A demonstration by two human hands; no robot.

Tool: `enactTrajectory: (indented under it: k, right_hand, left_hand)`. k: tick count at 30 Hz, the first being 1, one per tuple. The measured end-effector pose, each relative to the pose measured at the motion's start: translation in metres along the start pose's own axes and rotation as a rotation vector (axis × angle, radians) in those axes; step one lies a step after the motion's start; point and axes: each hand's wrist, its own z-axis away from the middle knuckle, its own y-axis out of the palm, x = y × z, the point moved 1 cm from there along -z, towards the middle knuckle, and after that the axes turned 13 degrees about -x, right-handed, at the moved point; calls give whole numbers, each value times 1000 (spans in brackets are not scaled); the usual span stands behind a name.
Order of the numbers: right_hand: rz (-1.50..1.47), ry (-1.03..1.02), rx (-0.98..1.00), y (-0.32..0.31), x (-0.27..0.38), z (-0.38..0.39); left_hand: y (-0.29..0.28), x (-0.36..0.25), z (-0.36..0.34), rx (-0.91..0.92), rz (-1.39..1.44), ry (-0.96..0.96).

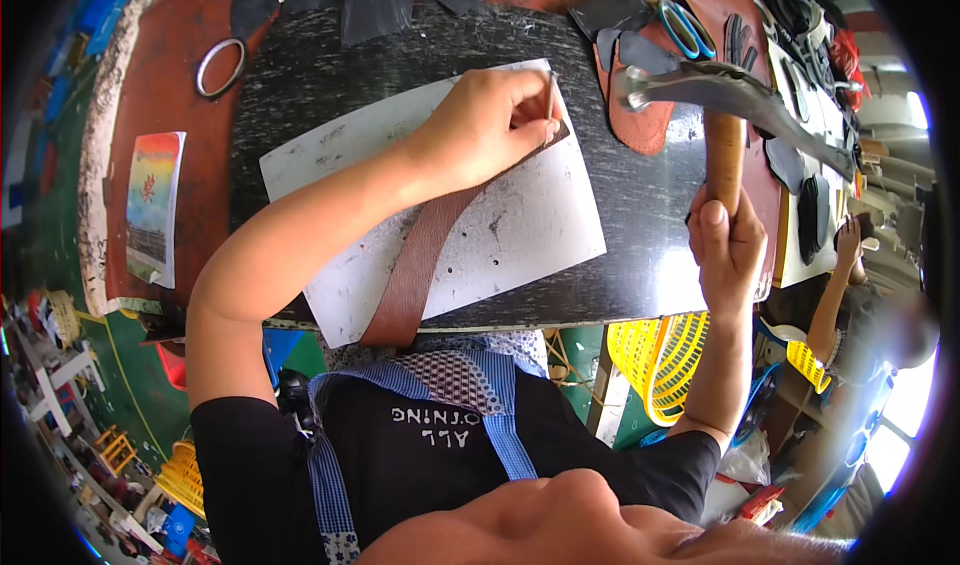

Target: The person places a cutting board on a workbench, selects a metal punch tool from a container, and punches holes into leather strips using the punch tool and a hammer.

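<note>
A long brown leather strap lies slantwise over a scuffed white board, its near end reaching the table's front edge. My left hand is closed around a thin metal punch, held upright over the strap's far end near the board's upper right corner. The punch's tip is partly hidden by my fingers. On the right, my right hand grips the wooden handle of a hammer. The hammer's metal head is raised to the right of the punch, apart from it.
Dark leather pieces lie along the far side, with blue-handled scissors at the far right. Brown sole-shaped pieces lie behind the hammer. A tape roll and booklet are left. A yellow basket stands below the table edge.
</note>
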Motion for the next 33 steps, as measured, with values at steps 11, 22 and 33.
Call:
enactTrajectory:
  k: [11,22,33]
  right_hand:
    - [-8,22,72,-8,-5,7]
    - [-372,-218,-42,-8,13,1]
    - [-81,-79,23,-6,2,3]
  left_hand:
    - [-8,4,6,-50,22,-9]
    - [-1,-16,10,-93,-370,446]
    - [-9,-9,8,-25,-74,-68]
